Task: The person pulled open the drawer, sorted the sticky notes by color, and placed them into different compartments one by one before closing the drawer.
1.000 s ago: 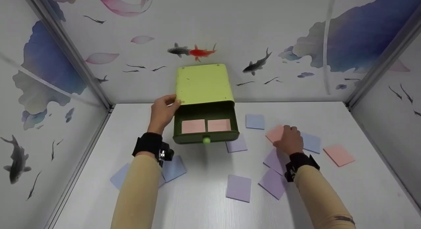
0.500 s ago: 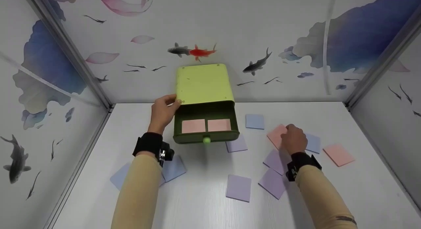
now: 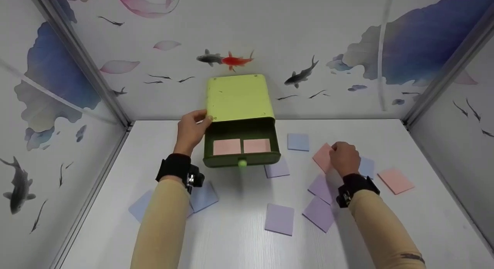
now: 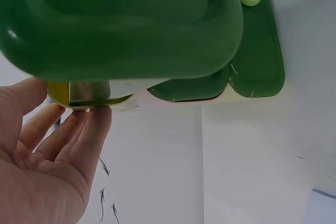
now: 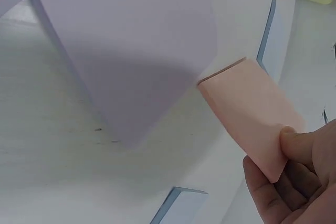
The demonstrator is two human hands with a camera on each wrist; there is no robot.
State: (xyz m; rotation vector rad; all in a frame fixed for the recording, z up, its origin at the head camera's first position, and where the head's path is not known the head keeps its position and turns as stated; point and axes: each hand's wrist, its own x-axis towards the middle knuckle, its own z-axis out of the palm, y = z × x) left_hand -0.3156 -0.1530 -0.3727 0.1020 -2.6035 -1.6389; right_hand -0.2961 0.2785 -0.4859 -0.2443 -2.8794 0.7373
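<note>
A small drawer box [image 3: 239,97] with a yellow-green top stands against the back wall, its dark green top drawer [image 3: 262,160] pulled out. Two pink sticky note pads [image 3: 226,147] lie side by side inside that drawer. My left hand [image 3: 191,132] grips the box's front left top corner, thumb on top; the left wrist view shows its fingers [image 4: 97,135] along the casing beside the drawer opening. Over on the right, my right hand [image 3: 344,159] pinches one corner of a pink sticky note pad [image 5: 252,111] between thumb and fingers, the pad tilted above the table.
Purple pads [image 3: 279,219] lie at the front middle and near my right hand. Blue pads [image 3: 298,142] lie right of the box and left of it, partly under my left forearm. Another pink pad [image 3: 396,180] sits at the far right. Printed panels enclose the table [image 3: 231,242].
My right hand has shifted slightly right and up, and the pink sticky note pad has turned more upright in its grip. My left hand stays on the drawer box.
</note>
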